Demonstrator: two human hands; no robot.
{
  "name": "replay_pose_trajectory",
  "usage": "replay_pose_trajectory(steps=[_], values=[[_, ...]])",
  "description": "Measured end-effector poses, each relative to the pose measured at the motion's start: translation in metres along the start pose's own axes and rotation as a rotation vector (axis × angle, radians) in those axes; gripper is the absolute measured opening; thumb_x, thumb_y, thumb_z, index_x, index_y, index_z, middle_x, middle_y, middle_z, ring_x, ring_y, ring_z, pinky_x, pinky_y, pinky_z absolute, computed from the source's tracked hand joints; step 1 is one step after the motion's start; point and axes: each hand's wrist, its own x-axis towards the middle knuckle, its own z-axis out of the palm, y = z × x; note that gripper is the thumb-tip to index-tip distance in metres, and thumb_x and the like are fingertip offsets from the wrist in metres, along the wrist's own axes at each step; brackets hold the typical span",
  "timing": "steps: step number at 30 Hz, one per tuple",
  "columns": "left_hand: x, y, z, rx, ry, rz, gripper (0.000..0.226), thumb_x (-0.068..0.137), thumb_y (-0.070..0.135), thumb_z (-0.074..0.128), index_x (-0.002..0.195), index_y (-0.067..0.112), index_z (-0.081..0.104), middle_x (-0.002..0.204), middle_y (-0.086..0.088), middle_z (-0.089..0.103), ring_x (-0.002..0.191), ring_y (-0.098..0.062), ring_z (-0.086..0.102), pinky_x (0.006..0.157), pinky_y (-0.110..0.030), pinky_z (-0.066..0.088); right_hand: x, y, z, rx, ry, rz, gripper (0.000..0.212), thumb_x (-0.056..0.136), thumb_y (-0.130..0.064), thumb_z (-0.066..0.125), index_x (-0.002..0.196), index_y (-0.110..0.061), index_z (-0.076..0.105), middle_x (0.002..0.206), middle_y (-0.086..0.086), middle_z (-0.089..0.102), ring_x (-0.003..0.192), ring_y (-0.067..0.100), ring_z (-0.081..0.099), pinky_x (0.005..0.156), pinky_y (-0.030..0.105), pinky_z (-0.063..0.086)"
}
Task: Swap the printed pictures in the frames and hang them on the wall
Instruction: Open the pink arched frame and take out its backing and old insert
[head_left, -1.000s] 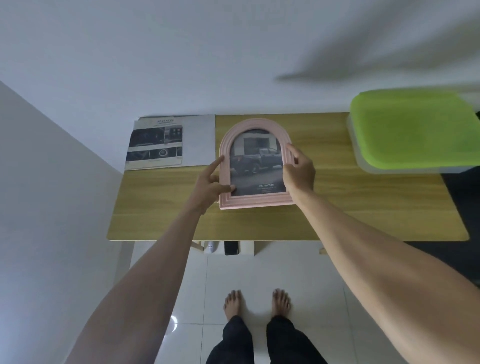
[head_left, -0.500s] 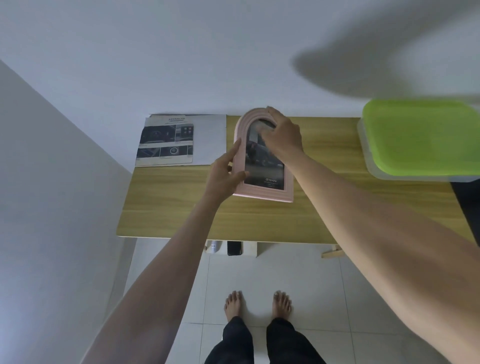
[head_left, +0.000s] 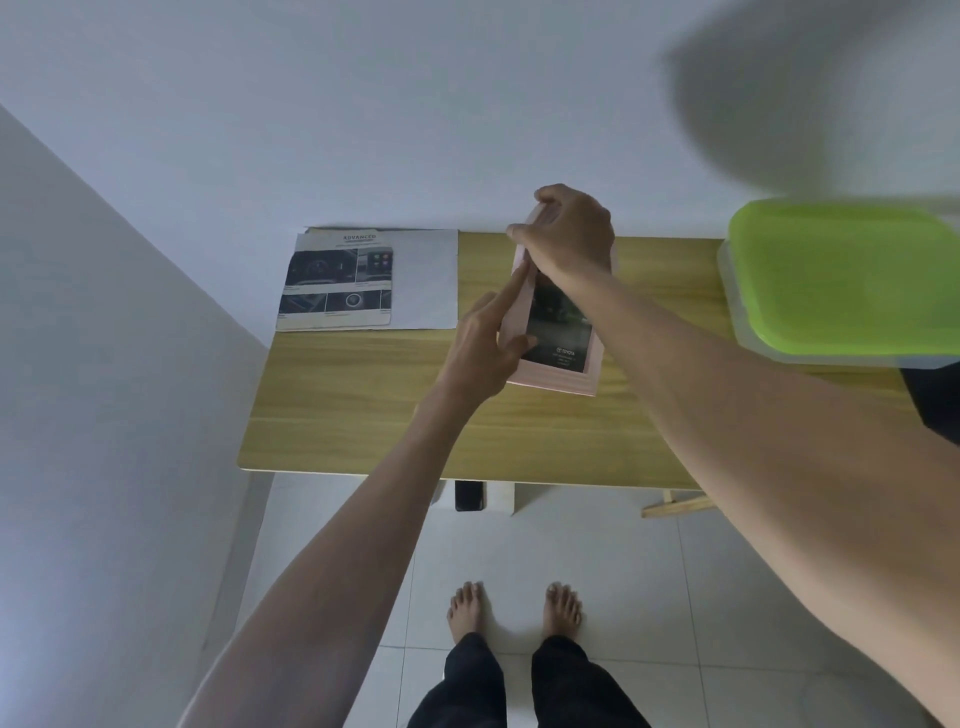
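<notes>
A pink arched picture frame (head_left: 558, 376) with a dark car print stands tilted above the wooden table (head_left: 363, 415), turned partly edge-on. My right hand (head_left: 571, 234) grips its arched top from above, fingers curled over the rim. My left hand (head_left: 485, 348) holds the frame's left side, thumb on the front edge and index finger stretched up along the rim. A second printed picture (head_left: 337, 280) with dashboard photos lies flat on a white sheet (head_left: 426, 280) at the table's back left.
A clear box with a green lid (head_left: 852, 275) sits on the table's right end. White walls stand behind the table and to the left. My bare feet (head_left: 514, 608) are on white floor tiles in front of the table.
The frame went from lying flat on the table to lifted and turned edge-on. My right hand moved from its right side to its arched top; my left hand stayed on the left edge.
</notes>
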Motion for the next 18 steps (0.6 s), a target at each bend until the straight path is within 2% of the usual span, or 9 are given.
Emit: replay_pose_trajectory(steps=[3, 5, 7, 8, 10, 12, 14, 16, 18], values=[[0.004, 0.009, 0.0, -0.074, 0.052, 0.0, 0.09, 0.086, 0.016, 0.074, 0.158, 0.02, 0.021, 0.11, 0.001, 0.063, 0.08, -0.009, 0.063, 0.065, -0.014, 0.05, 0.002, -0.002, -0.015, 0.067, 0.022, 0.002, 0.051, 0.078, -0.028, 0.074, 0.127, -0.022, 0.065, 0.122, -0.004, 0.066, 0.109, 0.015, 0.063, 0.085, 0.022, 0.051], [0.009, 0.012, -0.003, -0.189, 0.101, -0.122, 0.094, 0.084, 0.043, 0.075, 0.158, 0.026, 0.019, 0.109, 0.001, 0.063, 0.082, -0.011, 0.069, 0.07, -0.024, 0.058, 0.002, -0.003, -0.028, 0.161, 0.004, 0.013, 0.05, 0.077, -0.026, 0.07, 0.126, -0.023, 0.066, 0.118, -0.003, 0.068, 0.106, 0.017, 0.065, 0.09, 0.031, 0.056], [0.019, 0.01, -0.011, -0.298, 0.162, -0.236, 0.095, 0.079, 0.061, 0.071, 0.156, 0.033, 0.022, 0.114, -0.003, 0.063, 0.095, -0.017, 0.069, 0.082, -0.043, 0.06, 0.003, 0.0, -0.043, 0.304, -0.027, 0.033, 0.05, 0.075, -0.024, 0.064, 0.125, -0.026, 0.069, 0.098, 0.0, 0.071, 0.087, 0.018, 0.07, 0.078, 0.036, 0.062], [0.024, 0.007, -0.016, -0.314, 0.181, -0.271, 0.093, 0.08, 0.063, 0.069, 0.156, 0.035, 0.023, 0.121, -0.004, 0.061, 0.105, -0.017, 0.066, 0.092, -0.047, 0.057, 0.003, 0.001, -0.05, 0.365, -0.044, 0.038, 0.048, 0.077, -0.021, 0.062, 0.124, -0.027, 0.07, 0.088, 0.001, 0.069, 0.076, 0.018, 0.069, 0.068, 0.035, 0.063], [0.034, 0.002, -0.03, -0.32, 0.167, -0.326, 0.086, 0.085, 0.056, 0.07, 0.155, 0.037, 0.025, 0.14, -0.008, 0.051, 0.125, -0.017, 0.052, 0.109, -0.046, 0.044, 0.005, 0.005, -0.062, 0.441, -0.071, 0.051, 0.045, 0.081, -0.017, 0.06, 0.123, -0.03, 0.071, 0.087, 0.006, 0.068, 0.074, 0.02, 0.066, 0.058, 0.028, 0.06], [0.042, -0.004, -0.044, -0.394, 0.082, -0.402, 0.084, 0.083, 0.051, 0.075, 0.153, 0.041, 0.03, 0.151, -0.012, 0.043, 0.136, -0.019, 0.044, 0.112, -0.049, 0.037, 0.006, 0.008, -0.071, 0.513, -0.087, 0.084, 0.043, 0.083, -0.017, 0.06, 0.12, -0.034, 0.073, 0.104, 0.006, 0.073, 0.087, 0.025, 0.071, 0.06, 0.027, 0.058], [0.047, -0.004, -0.054, -0.513, -0.026, -0.478, 0.08, 0.083, 0.043, 0.077, 0.151, 0.041, 0.035, 0.142, -0.015, 0.053, 0.129, -0.022, 0.054, 0.104, -0.049, 0.043, 0.005, 0.013, -0.075, 0.588, -0.115, 0.112, 0.041, 0.085, -0.015, 0.06, 0.119, -0.034, 0.074, 0.106, 0.004, 0.074, 0.09, 0.024, 0.072, 0.064, 0.031, 0.059], [0.05, -0.003, -0.056, -0.585, -0.108, -0.521, 0.073, 0.089, 0.023, 0.074, 0.151, 0.035, 0.039, 0.128, -0.011, 0.064, 0.113, -0.02, 0.064, 0.089, -0.042, 0.051, 0.002, 0.018, -0.076, 0.64, -0.145, 0.14, 0.04, 0.087, -0.014, 0.059, 0.12, -0.032, 0.074, 0.099, 0.005, 0.073, 0.081, 0.02, 0.069, 0.066, 0.031, 0.059], [0.049, -0.003, -0.053, -0.569, -0.137, -0.534, 0.073, 0.087, 0.004, 0.072, 0.149, 0.028, 0.043, 0.12, -0.008, 0.067, 0.104, -0.022, 0.067, 0.079, -0.037, 0.054, -0.002, 0.025, -0.076, 0.665, -0.153, 0.156, 0.039, 0.087, -0.013, 0.058, 0.119, -0.03, 0.074, 0.089, 0.002, 0.068, 0.067, 0.013, 0.061, 0.058, 0.026, 0.052]])
